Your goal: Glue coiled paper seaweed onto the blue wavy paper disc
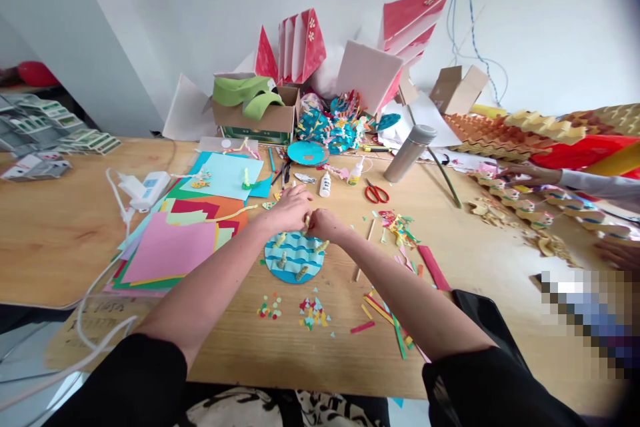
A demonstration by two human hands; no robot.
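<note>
A round blue paper plate with wavy light-blue strips lies flat on the table in front of me. Several short, pale-yellow twisted paper pieces stand up from it. At its far edge, my left hand and my right hand meet with fingers closed round another small yellow twisted piece. Their fingertips partly hide that piece. Just beyond the hands is a white glue bottle. Cut paper dots and small paper scraps lie on my side of the plate.
Stacked coloured paper lies left, beside a white power strip. Red scissors, a steel flask, a wooden stick and a black phone are right. A co-worker's hand touches egg-carton crafts.
</note>
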